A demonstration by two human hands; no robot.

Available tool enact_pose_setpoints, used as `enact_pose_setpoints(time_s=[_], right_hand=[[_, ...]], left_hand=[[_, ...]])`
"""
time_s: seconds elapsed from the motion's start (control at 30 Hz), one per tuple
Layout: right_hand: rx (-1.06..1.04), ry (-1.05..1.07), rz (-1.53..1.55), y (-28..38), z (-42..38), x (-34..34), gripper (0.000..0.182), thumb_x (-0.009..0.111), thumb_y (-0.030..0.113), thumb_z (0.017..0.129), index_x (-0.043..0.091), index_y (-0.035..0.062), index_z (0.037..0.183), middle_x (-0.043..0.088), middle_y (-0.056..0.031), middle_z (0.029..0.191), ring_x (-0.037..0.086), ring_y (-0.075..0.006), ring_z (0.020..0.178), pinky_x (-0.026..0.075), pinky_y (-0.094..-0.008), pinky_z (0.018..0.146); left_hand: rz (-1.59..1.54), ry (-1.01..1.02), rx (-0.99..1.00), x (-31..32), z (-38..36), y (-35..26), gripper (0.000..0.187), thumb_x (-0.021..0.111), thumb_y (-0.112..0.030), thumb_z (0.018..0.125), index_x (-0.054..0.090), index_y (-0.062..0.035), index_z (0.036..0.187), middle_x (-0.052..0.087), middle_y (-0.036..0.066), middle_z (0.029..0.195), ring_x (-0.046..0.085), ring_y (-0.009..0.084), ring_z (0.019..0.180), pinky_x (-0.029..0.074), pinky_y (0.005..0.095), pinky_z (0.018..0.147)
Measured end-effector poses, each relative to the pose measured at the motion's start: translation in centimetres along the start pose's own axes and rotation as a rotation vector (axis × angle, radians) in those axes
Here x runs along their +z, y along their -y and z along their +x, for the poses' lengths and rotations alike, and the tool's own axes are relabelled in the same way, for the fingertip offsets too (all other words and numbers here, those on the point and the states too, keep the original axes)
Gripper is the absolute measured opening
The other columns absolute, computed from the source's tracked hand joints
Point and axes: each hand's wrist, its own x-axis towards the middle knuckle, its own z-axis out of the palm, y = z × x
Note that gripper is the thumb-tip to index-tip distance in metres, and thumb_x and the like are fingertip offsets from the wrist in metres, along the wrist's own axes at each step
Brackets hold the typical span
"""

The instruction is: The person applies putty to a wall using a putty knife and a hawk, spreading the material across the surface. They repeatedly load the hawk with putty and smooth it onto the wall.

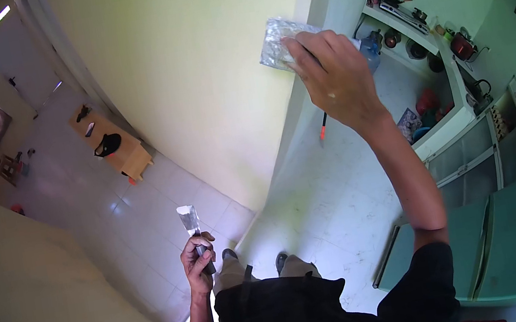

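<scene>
Nearest the camera, the person's left hand (198, 261) is clenched around the dark handle of a putty knife (191, 225), held low by the hip with its pale blade pointing up, clear of the wall; the person's shoes show just below it on the tiled floor (319, 198). Higher and further out, the right hand (331, 75) grips a folded sheet of sandpaper (278, 42), fingers spread over its back, pressing it flat against the outer corner of the yellow-green wall (204, 81); the sheet sits right on the edge where the wall turns. To sand well here, it seems best to keep the pad flat with even pressure and short strokes along the corner, so the edge is not rounded; the knife should stay down and away from the fresh surface. Beyond, a worktop (458, 93) carries pots, a kettle and bottles along its far edge; down the corridor stands a low wooden table (123, 153) with a dark bag.
</scene>
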Motion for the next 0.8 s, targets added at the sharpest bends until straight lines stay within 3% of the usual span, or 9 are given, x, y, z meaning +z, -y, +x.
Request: enact_pose_setpoints(time_s=[0.07,0.13,0.3,0.47,0.6,0.73,0.8], right_hand=[[0.032,0.018,0.037,0.5,-2.0,2.6,0.036,0.064,0.005,0.083,0.064,-0.0006,0.118,0.059,-0.009,0.11,0.056,-0.0245,0.097,0.049,-0.0367,0.082],[0.047,0.038,0.105,1.8,-4.6,6.1,0.035,0.063,0.005,0.085,0.063,-0.0012,0.12,0.06,-0.0101,0.112,0.057,-0.0257,0.099,0.05,-0.0377,0.084],[0.043,0.109,0.302,9.6,-16.9,14.9,0.03,0.062,0.006,0.088,0.066,-0.0046,0.117,0.062,-0.0111,0.111,0.059,-0.0278,0.1,0.051,-0.0391,0.088],[0.107,0.32,0.542,11.2,-20.5,15.5,0.026,0.063,0.007,0.088,0.066,-0.0029,0.112,0.061,-0.0111,0.107,0.059,-0.027,0.1,0.05,-0.0406,0.088],[0.116,0.079,0.446,4.7,-10.1,6.6,0.028,0.065,0.004,0.086,0.064,-0.0019,0.114,0.062,-0.0131,0.107,0.061,-0.0296,0.099,0.05,-0.0433,0.089],[0.028,-0.131,0.086,-2.7,4.9,-4.2,0.028,0.069,0.007,0.086,0.063,0.0015,0.113,0.059,-0.0136,0.095,0.061,-0.0321,0.086,0.053,-0.0437,0.074],[-0.047,-0.196,0.015,-5.4,9.3,-6.0,0.03,0.073,0.012,0.088,0.066,0.0034,0.116,0.062,-0.0155,0.1,0.062,-0.031,0.084,0.054,-0.0419,0.068]], left_hand=[[-0.038,0.007,-0.015,-0.7,0.1,0.4,0.028,0.074,-0.022,0.083,0.061,-0.0016,0.099,0.059,0.011,0.1,0.048,0.0086,0.068,0.039,0.0232,0.062],[0.002,0.0,-0.031,-1.7,0.3,1.1,0.031,0.073,-0.025,0.084,0.06,-0.0016,0.098,0.058,0.012,0.099,0.049,0.0094,0.067,0.04,0.0237,0.061],[0.02,0.013,-0.012,-4.3,0.0,4.1,0.031,0.072,-0.026,0.084,0.059,-0.0012,0.098,0.057,0.013,0.1,0.05,0.0097,0.066,0.042,0.0239,0.06],[-0.035,-0.064,-0.018,-3.1,-0.7,3.8,0.031,0.073,-0.027,0.083,0.06,-0.0022,0.098,0.058,0.013,0.101,0.052,0.0101,0.066,0.043,0.0247,0.059],[-0.042,-0.072,0.022,-1.5,-0.4,2.7,0.03,0.072,-0.025,0.082,0.06,-0.0026,0.097,0.058,0.014,0.102,0.052,0.0107,0.066,0.044,0.0255,0.06],[-0.03,-0.074,-0.002,1.4,-0.6,-0.8,0.033,0.072,-0.028,0.081,0.059,-0.0024,0.096,0.058,0.014,0.102,0.052,0.0109,0.068,0.043,0.0249,0.06],[-0.033,-0.064,0.017,1.9,-0.7,-1.2,0.035,0.072,-0.03,0.08,0.059,-0.0023,0.095,0.058,0.013,0.101,0.052,0.0111,0.068,0.043,0.0244,0.06]])
